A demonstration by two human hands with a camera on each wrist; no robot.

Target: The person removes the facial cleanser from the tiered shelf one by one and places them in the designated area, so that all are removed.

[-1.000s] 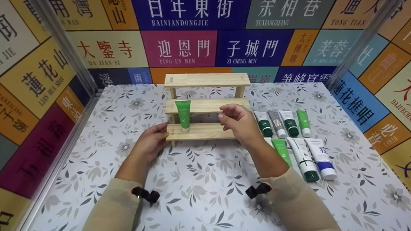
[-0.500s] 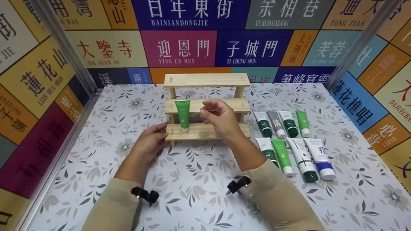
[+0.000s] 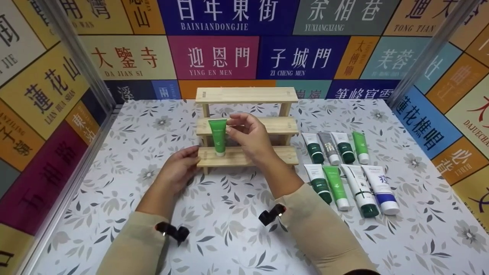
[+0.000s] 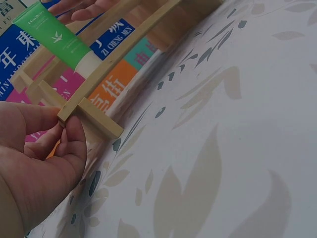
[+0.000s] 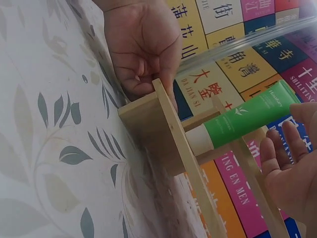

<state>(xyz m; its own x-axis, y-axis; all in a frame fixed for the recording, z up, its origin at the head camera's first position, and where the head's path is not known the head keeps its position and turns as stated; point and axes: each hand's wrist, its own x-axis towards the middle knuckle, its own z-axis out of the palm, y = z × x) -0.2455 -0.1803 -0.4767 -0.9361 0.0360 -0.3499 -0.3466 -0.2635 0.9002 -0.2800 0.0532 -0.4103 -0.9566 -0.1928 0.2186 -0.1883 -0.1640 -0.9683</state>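
Observation:
A green squeeze tube point(image 3: 218, 137) with a white cap stands cap-down near the left end of the bottom shelf of a three-tier wooden rack point(image 3: 248, 157). My left hand point(image 3: 178, 168) pinches the left end of that bottom board, thumb on one face and fingers on the other, as the left wrist view shows. My right hand point(image 3: 250, 135) is just right of the tube, fingers loosely bent, fingertips right at its upper edge. In the right wrist view, the tube point(image 5: 242, 119) leans toward the hand's fingertips, with nothing between its fingers.
Several tubes lie in two rows on the patterned tablecloth right of the rack, among them a green tube point(image 3: 336, 187), a grey tube point(image 3: 328, 147) and a white-and-blue tube point(image 3: 382, 189). Panels with printed lettering point(image 3: 214, 57) enclose the table's back and sides.
My right hand has moved left across the rack, from its right end up to the standing green tube. The left hand has stayed on the board, and the tube has not moved.

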